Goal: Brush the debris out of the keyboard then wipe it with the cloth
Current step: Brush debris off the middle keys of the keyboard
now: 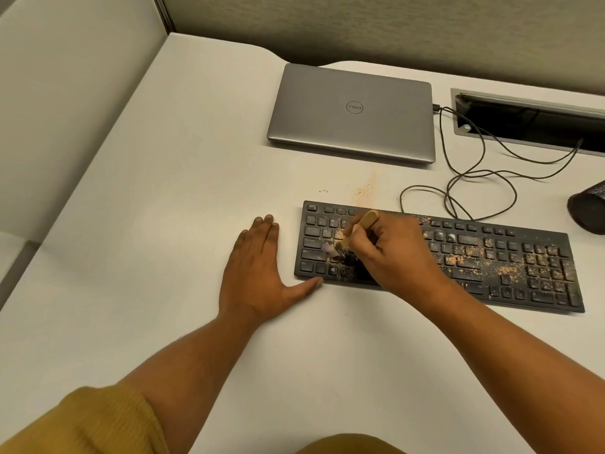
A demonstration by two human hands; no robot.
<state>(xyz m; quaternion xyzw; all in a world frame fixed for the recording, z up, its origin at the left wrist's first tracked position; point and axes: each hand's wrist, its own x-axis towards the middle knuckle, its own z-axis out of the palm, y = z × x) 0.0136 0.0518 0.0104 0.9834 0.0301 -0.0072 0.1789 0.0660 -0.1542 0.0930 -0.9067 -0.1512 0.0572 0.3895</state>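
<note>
Our keyboard [458, 253] lies on the desk [163, 224], in front of us and a bit to the right. It is long from side to side, and its right end sits a little nearer to us than its left end.

Our right hand [389, 253] is over the left part of the keyboard. Its fingers are closed around the brush [355, 232]. The handle points up and away from us, and the bristles touch the keys down near the left end.

Our left hand [262, 270] lies flat on the desk, fingers spread out, holding nothing. Its thumb touches the front left corner of the keyboard, so we think it keeps the keyboard from sliding.

Most of the crumbs [504, 265] are far off to the right, on the middle and right keys. So the brush should go right, along the long way of the keyboard. The right hand is nearer to that mess.

We cannot see the cloth anywhere.
</note>
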